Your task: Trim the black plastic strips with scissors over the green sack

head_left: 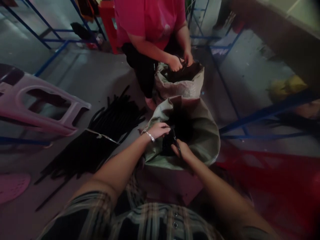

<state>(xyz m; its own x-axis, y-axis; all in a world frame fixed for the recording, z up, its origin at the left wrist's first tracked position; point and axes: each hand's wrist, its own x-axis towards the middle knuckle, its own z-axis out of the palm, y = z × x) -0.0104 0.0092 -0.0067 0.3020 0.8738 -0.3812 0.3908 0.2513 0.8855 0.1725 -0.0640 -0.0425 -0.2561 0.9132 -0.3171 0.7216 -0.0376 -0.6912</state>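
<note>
My left hand [157, 130], with a silver bracelet on the wrist, rests at the rim of a grey-green woven sack [202, 133]. My right hand [181, 150] is just inside the sack's mouth. A slim black piece [176, 141] runs between the two hands, and both seem to grip it, though I cannot tell whether it is a rod or a tool. Dark contents fill the sack and are too shadowed to make out. To the left on the floor lie two heaps of long black strips [117, 116].
Across from me, a co-worker in a pink shirt [147, 23] crouches with both hands [180, 60] at a second woven sack [180, 88]. A pink plastic stool [37, 103] lies on its side at left. Blue metal frames [52, 43] and a red plastic stool [275, 186] surround us.
</note>
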